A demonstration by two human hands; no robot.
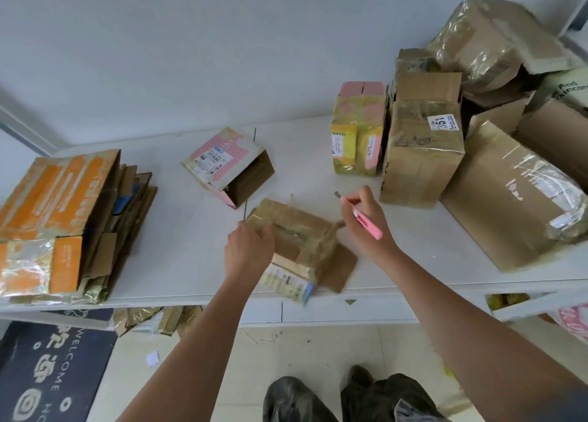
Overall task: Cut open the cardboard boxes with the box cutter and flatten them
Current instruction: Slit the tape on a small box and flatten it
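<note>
Fingers of right hand (362, 221) pinch pink cutter (366, 219); left hand (246, 249) grips taped box (296, 230) between stacks.

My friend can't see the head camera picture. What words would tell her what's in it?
A person's left hand grips a small taped cardboard box on a white table, while the right hand holds a pink box cutter just above it. Flattened cardboard is stacked at left, uncut boxes at right.

Single head-worn wide-angle view, forward and steeply down, close over the white table (397, 253) and floor (318, 351).
</note>
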